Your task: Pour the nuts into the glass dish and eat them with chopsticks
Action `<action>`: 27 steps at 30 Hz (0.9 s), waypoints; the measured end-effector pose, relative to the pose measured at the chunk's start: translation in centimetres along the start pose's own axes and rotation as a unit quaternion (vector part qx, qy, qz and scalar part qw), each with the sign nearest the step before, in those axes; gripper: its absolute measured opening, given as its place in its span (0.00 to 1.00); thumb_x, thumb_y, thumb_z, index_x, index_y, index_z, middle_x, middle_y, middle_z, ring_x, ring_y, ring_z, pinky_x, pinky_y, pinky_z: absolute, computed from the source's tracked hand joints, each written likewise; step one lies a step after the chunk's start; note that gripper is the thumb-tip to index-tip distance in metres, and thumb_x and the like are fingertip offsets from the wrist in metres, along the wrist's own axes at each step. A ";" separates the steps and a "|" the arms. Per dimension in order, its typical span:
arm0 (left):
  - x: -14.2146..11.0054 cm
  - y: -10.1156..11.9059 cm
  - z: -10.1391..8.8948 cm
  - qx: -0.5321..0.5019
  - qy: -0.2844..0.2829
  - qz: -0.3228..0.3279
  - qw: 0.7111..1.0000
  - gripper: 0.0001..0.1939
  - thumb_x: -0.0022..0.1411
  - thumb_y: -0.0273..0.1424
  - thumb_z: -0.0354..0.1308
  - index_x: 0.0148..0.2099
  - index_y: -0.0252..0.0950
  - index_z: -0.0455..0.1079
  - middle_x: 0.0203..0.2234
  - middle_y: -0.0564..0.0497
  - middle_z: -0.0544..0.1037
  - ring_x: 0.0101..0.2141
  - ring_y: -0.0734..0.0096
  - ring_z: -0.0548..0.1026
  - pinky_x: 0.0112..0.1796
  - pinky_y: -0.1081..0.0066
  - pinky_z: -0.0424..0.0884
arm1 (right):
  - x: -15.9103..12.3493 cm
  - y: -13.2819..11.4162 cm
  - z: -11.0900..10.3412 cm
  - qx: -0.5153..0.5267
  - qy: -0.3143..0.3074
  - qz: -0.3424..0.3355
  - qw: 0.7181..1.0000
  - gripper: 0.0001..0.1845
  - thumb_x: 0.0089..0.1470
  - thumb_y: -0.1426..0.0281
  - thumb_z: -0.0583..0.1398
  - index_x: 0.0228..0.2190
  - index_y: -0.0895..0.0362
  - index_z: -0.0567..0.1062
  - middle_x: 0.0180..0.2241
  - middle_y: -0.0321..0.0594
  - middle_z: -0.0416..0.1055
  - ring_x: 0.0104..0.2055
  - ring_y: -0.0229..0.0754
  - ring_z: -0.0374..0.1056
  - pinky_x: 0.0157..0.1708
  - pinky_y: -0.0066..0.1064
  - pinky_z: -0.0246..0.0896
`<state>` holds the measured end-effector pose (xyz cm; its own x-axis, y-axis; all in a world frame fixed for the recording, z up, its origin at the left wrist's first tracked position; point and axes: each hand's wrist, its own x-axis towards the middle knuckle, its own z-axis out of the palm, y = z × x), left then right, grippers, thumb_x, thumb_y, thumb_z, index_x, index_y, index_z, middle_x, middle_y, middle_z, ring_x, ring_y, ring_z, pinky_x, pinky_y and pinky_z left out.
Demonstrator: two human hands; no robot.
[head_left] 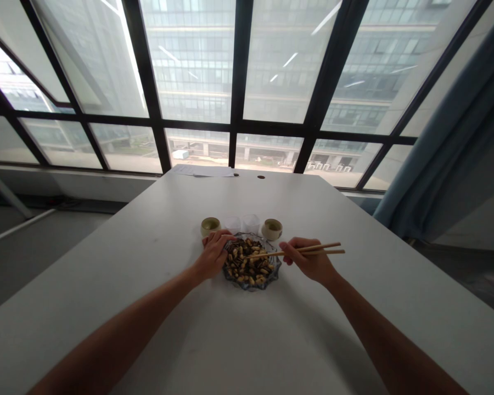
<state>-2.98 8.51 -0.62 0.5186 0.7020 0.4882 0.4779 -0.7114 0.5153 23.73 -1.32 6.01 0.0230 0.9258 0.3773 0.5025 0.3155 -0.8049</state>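
A scalloped clear glass bowl (274, 276) sits on the white table, filled with peanuts in their shells (253, 278) and dark seeds. At its left rim is my left hand (214, 255), fingers curled onto the glass edge. My right hand (308, 260) grips a pair of wooden chopsticks (271, 254) to the right of the bowl. Their tips rest among the peanuts near the middle; whether a piece is pinched between them is too small to tell. Behind the bowl stand a left ceramic cup (211, 224) and a right ceramic cup (272, 229), with two clear cups (250, 223) between them.
The long white table (181, 340) runs toward large black-framed windows (200, 127). White papers (203, 171) and two small dark round spots (261, 177) are at its far end. A blue curtain (444, 126) hangs at the right.
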 end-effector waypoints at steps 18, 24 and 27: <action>0.3 -0.7 -0.5 0.072 0.072 0.040 0.994 0.06 0.56 0.27 0.52 0.33 0.39 0.56 0.36 0.46 0.69 0.43 0.58 0.66 0.46 0.57 0.61 | 0.4 2.5 0.4 0.075 0.080 0.056 0.992 0.31 0.55 0.43 0.59 0.20 0.58 0.74 0.15 0.39 0.70 0.15 0.36 0.64 0.14 0.26 0.57; 0.9 -1.6 -2.2 0.093 0.097 0.048 0.990 0.03 0.63 0.30 0.51 0.35 0.38 0.64 0.45 0.45 0.74 0.50 0.58 0.68 0.52 0.56 0.59 | 0.5 4.1 1.2 0.152 0.141 0.077 0.975 0.32 0.52 0.41 0.60 0.20 0.58 0.73 0.14 0.38 0.68 0.14 0.35 0.62 0.14 0.25 0.57; 1.3 -3.1 -2.5 0.120 0.134 0.002 0.984 0.05 0.63 0.30 0.52 0.41 0.39 0.67 0.49 0.44 0.74 0.52 0.57 0.69 0.54 0.55 0.59 | 0.4 5.6 2.0 0.215 0.172 0.106 0.955 0.31 0.49 0.41 0.62 0.22 0.58 0.72 0.15 0.38 0.68 0.15 0.36 0.62 0.14 0.26 0.59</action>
<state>-5.54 11.72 0.14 0.3306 0.6595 0.6751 0.6470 -0.6792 0.3466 24.80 1.20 0.77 0.4052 0.8782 0.2539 0.0546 0.2540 -0.9657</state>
